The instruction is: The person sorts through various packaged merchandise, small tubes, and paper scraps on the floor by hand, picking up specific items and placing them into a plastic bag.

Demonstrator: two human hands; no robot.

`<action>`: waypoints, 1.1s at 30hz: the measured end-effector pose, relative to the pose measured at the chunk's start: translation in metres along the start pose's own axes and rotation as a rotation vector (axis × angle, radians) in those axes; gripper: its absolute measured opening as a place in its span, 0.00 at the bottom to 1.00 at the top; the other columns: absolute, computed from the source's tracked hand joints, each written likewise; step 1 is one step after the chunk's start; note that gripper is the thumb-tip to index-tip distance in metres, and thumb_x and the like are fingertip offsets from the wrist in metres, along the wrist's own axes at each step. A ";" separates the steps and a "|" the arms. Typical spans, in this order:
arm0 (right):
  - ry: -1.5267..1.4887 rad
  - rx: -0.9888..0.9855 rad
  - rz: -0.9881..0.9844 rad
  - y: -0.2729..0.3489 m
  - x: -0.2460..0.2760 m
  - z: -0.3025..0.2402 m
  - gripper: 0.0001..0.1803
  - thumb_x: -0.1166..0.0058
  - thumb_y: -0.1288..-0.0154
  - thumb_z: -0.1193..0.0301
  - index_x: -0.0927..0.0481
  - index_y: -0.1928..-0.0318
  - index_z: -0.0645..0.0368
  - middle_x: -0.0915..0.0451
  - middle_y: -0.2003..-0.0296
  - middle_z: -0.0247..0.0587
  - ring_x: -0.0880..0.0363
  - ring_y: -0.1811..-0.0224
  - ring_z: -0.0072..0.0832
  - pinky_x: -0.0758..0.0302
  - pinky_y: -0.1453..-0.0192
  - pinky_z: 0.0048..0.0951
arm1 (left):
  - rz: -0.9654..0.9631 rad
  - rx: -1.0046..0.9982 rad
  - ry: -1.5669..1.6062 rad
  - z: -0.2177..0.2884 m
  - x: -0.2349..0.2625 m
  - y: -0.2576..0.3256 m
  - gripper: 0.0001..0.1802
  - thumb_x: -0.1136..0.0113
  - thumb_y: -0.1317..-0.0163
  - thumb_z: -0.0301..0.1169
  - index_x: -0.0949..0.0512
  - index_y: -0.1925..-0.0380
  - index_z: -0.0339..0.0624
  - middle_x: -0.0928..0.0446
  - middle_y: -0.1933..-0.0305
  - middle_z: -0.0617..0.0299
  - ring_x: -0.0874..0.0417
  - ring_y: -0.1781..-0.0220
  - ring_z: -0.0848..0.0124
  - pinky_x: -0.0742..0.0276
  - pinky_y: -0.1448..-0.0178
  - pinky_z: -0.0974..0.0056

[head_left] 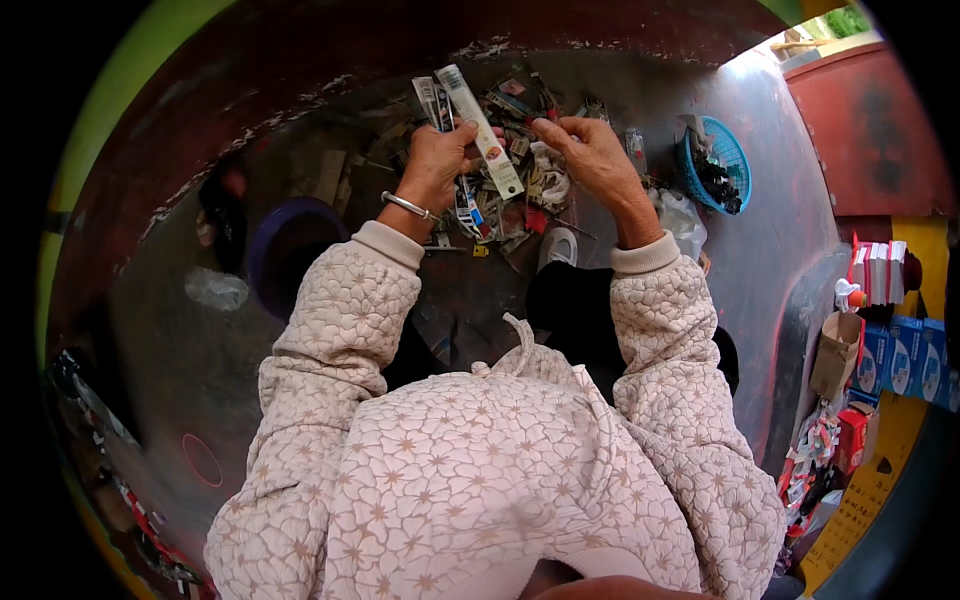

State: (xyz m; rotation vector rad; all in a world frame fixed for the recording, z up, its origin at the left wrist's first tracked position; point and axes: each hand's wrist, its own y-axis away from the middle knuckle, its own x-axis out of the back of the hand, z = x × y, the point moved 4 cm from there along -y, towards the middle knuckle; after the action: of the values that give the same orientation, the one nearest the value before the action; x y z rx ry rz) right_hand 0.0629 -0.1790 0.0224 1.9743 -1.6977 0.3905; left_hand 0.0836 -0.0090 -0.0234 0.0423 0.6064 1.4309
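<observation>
My left hand (437, 163) is closed around several slim, long packets. The foremost is a long white packet (487, 140) with a small red and orange print, slanting down to the right. A darker narrow packet (443, 108) shows beside it, above my fingers. To the right, my right hand (597, 162) is raised, its thumb and forefinger drawn together near a small red spot; what they hold, if anything, is too small to tell. Beneath both hands lies a heap of mixed small packets and scraps (548, 190) on the floor.
A blue plastic basket (738, 160) with black items stands right of the heap, near a clear plastic bag (682, 222). On the left are a dark purple tub (262, 262) and a crumpled clear bag (216, 289). Blue boxes (903, 357) and a brown paper bag (835, 355) line the far right.
</observation>
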 end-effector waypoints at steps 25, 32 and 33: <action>-0.029 0.237 0.291 -0.006 0.018 -0.015 0.14 0.45 0.44 0.62 0.20 0.65 0.60 0.21 0.75 0.40 0.21 0.71 0.27 0.26 0.64 0.29 | 0.153 -0.075 -0.175 0.007 0.013 -0.010 0.10 0.48 0.38 0.33 0.26 0.72 0.38 0.19 0.72 0.54 0.26 0.82 0.78 0.45 0.84 0.75; 0.607 0.694 0.193 0.011 -0.059 -0.035 0.08 0.42 0.48 0.68 0.23 0.70 0.56 0.29 0.70 0.35 0.24 0.67 0.37 0.28 0.67 0.36 | 0.085 0.010 -0.149 0.008 0.024 -0.018 0.10 0.48 0.38 0.33 0.26 0.69 0.36 0.21 0.72 0.57 0.25 0.77 0.79 0.42 0.83 0.77; 0.620 0.666 0.143 0.018 -0.057 -0.031 0.08 0.41 0.49 0.68 0.23 0.70 0.57 0.30 0.70 0.35 0.24 0.66 0.37 0.28 0.67 0.37 | 0.095 0.009 -0.072 0.014 0.031 -0.017 0.10 0.49 0.37 0.33 0.27 0.68 0.35 0.21 0.70 0.55 0.24 0.77 0.78 0.42 0.84 0.78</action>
State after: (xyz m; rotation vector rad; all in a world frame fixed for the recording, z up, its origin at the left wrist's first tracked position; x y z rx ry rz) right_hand 0.0382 -0.1161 0.0219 1.8331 -1.3867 1.6022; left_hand 0.1054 0.0221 -0.0289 0.1303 0.5580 1.5121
